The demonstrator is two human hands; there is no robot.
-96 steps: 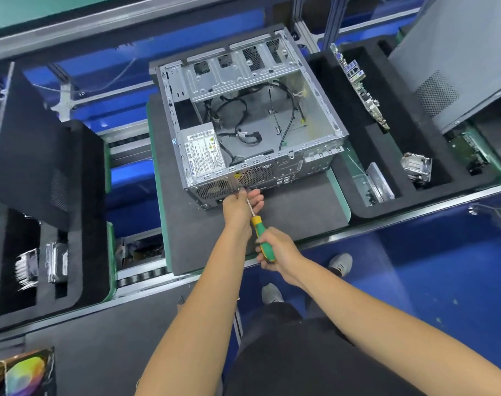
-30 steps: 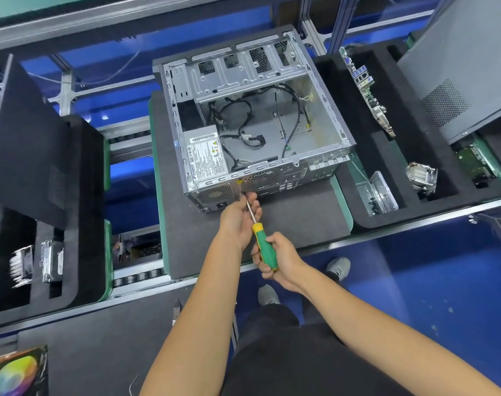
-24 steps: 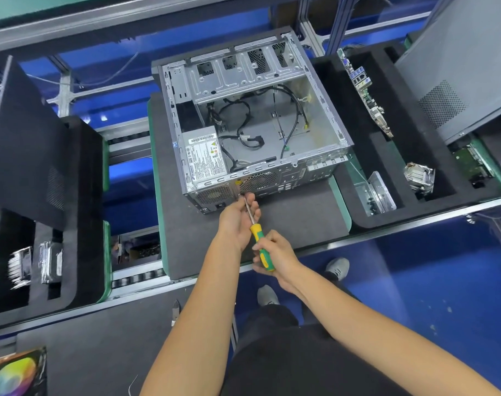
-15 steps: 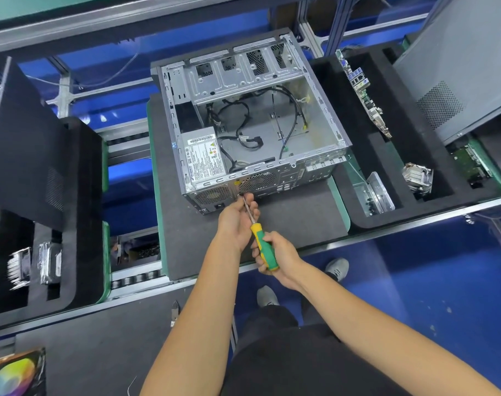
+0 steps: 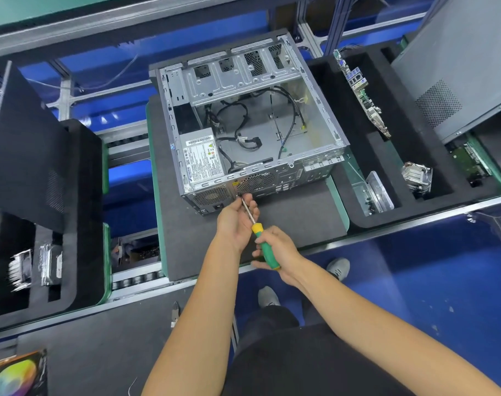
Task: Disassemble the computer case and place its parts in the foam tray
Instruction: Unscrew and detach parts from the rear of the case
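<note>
Head view: since the earlier frames the hands barely shift. My right hand grips the screwdriver; my left hand pinches its shaft at the case rear, on the mat. Risk: tilted tip slips, stripping the screw.

Factory disassembly line, electronics workshop. Conveyor w/ metal rails and rollers carries black foam trays cut w/ slots for PC parts: circuit board, heatsink. Opened computer case sits on a grey foam pad. Blue floor below.
</note>
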